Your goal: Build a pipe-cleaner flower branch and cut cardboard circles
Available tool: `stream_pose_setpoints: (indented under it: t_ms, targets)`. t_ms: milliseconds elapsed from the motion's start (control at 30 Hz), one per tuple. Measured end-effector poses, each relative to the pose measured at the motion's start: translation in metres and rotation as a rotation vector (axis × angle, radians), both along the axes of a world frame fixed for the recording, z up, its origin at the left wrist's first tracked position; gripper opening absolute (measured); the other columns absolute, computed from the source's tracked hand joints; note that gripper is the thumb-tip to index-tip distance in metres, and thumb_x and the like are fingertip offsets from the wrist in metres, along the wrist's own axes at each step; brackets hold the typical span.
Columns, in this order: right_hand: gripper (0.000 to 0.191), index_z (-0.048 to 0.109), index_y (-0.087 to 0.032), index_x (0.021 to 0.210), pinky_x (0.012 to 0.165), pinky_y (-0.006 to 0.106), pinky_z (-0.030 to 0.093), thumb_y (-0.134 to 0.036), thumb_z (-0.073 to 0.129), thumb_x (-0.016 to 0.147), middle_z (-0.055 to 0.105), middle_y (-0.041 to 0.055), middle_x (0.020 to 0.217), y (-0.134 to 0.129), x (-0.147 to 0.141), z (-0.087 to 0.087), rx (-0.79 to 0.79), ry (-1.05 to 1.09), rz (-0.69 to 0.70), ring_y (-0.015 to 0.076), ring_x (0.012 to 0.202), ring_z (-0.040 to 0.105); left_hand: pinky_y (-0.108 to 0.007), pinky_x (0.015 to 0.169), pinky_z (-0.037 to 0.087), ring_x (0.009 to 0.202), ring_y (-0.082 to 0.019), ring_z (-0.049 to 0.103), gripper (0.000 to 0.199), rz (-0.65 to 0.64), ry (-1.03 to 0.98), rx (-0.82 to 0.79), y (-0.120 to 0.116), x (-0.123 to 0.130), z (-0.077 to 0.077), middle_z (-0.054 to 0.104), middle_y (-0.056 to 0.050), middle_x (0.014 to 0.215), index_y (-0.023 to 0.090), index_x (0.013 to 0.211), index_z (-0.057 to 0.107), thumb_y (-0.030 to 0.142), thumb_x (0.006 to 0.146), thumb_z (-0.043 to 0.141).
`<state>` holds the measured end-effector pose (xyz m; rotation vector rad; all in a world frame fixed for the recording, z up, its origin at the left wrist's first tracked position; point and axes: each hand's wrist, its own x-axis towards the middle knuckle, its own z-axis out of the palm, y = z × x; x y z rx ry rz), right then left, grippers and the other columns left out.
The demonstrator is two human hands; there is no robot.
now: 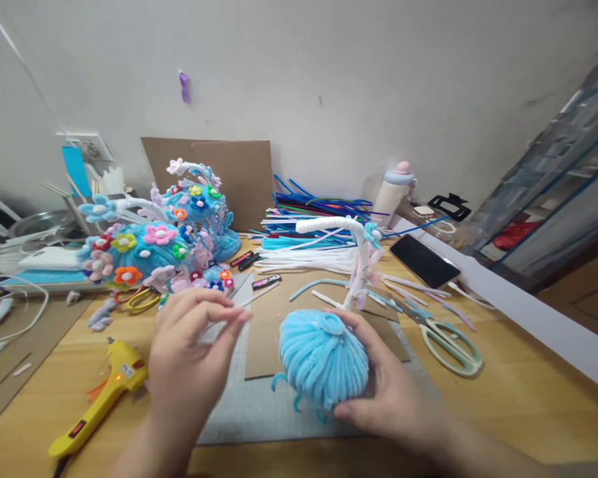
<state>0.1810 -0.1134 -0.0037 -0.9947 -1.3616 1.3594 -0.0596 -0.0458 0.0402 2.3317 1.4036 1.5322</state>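
Your right hand [379,385] grips the blue dome [323,358] over the mat [259,405]. Your left hand [189,352] pinches a small pale piece, too small to identify, beside the glue gun [102,398].

Even, bright diffuse lighting; soft shadows only. Wide-angle distortion bends frame edges. Left hand [189,352] slightly motion-blurred; centre sharp.
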Motion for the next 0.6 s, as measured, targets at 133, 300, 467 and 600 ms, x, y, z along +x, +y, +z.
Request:
stream_pose_setpoints:
  t_ms: [133,300,467,600]
  targets:
    - [0.087,0.032,-0.039,0.135,0.107,0.048,0.034,-0.034,0.081,0.064,0.039,0.0059,0.142,0.0,-0.002,0.007,0.163,-0.282,-0.091,0.0303,0.128,0.043,-0.041,0.081,0.044,0.085,-0.025,0.059,0.013,0.15,0.257,-0.053,0.022,-0.01,-0.007,0.063,-0.004,0.082,0.022,0.077,0.063,0.033,0.083,0.062]
    - [0.089,0.028,-0.041,0.136,0.111,0.052,0.028,-0.036,0.08,0.064,0.031,0.0056,0.144,0.0,-0.002,0.007,0.361,-0.563,-0.188,0.0332,0.136,0.028,-0.038,0.094,0.043,0.11,-0.023,0.053,0.026,-0.254,0.068,-0.143,-0.013,0.013,-0.003,0.056,-0.004,0.114,0.03,0.108,0.059,0.024,0.083,0.063]
    - [0.087,0.027,-0.039,0.137,0.109,0.051,0.03,-0.036,0.078,0.066,0.029,0.0061,0.143,-0.001,-0.004,0.003,0.449,-0.648,-0.229,0.0324,0.137,0.025,-0.037,0.09,0.043,0.105,-0.021,0.052,0.022,-0.399,0.133,-0.139,-0.039,0.033,0.004,0.054,-0.003,0.107,0.031,0.095,0.064,0.015,0.08,0.066]
    - [0.083,0.029,-0.033,0.136,0.108,0.049,0.032,-0.033,0.076,0.067,0.028,0.008,0.142,-0.001,-0.003,0.004,0.481,-0.675,-0.226,0.0313,0.136,0.026,-0.035,0.088,0.042,0.104,-0.02,0.05,0.019,-0.375,0.139,-0.209,-0.037,0.034,0.003,0.051,-0.004,0.109,0.028,0.093,0.062,0.013,0.081,0.064]
